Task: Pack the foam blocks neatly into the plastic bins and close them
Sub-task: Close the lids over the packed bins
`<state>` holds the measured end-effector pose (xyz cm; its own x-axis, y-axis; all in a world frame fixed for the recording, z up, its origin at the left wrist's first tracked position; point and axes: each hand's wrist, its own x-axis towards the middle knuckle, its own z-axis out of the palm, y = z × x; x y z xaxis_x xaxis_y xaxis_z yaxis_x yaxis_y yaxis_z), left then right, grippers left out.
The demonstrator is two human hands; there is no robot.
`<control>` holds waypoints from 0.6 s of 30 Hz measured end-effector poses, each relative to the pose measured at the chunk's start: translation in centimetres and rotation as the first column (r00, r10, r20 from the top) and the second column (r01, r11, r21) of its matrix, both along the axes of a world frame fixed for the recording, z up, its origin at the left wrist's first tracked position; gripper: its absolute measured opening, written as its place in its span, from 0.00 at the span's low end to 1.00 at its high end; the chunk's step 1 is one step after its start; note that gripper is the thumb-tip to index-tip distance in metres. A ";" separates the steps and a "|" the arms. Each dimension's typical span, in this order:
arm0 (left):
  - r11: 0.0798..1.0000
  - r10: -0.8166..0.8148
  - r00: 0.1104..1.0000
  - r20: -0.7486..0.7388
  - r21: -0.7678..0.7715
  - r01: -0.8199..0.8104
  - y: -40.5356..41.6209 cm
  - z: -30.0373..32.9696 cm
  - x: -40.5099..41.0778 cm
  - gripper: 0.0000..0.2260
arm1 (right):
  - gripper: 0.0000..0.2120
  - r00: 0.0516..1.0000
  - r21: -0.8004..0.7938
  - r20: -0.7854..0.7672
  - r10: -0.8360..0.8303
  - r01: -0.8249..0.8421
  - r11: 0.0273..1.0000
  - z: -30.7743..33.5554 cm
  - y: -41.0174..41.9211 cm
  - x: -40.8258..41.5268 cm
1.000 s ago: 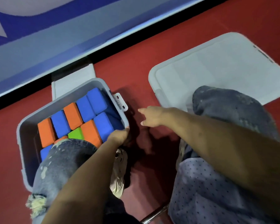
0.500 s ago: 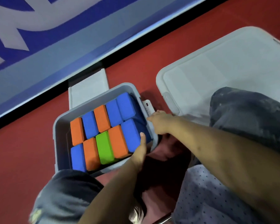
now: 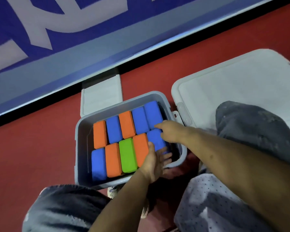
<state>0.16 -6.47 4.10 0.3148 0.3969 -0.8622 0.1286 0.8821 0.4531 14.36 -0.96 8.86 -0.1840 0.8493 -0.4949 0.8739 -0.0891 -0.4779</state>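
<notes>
Grey rectangular plastic bin (image 3: 84, 131), centre frame: left hand (image 3: 155, 162) and right hand (image 3: 170, 132), fingers loosely extended, press blue foam block (image 3: 155, 139); seat level before lidding.

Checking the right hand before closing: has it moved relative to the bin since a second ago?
Yes. The right hand has moved from the red floor right of the bin, over its rim, onto the blue foam blocks.
</notes>
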 end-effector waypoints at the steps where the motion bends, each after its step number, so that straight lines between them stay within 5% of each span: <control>1: 0.999 0.032 0.998 -0.058 0.025 -0.030 -0.1 0.3 -1.5 0.40 | 0.24 0.999 0.027 -0.027 -0.028 0.029 0.999 0.9 -0.3 0.1; 7: 0.962 0.197 0.969 -0.149 0.222 -0.161 0.9 5.3 -10.1 0.37 | 0.21 0.958 0.042 -0.131 -0.256 0.264 0.964 5.2 -3.7 1.4; 18: 0.922 0.181 0.982 -0.061 0.359 -0.148 1.4 11.5 -19.1 0.35 | 0.24 0.980 0.043 0.065 -0.189 0.187 0.981 11.6 -3.8 -3.3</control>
<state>-18.97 -5.08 15.55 0.1461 0.7186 -0.6799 0.0504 0.6810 0.7306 11.04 -4.80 20.51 0.0141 0.8831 -0.4690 0.8740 -0.2388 -0.4233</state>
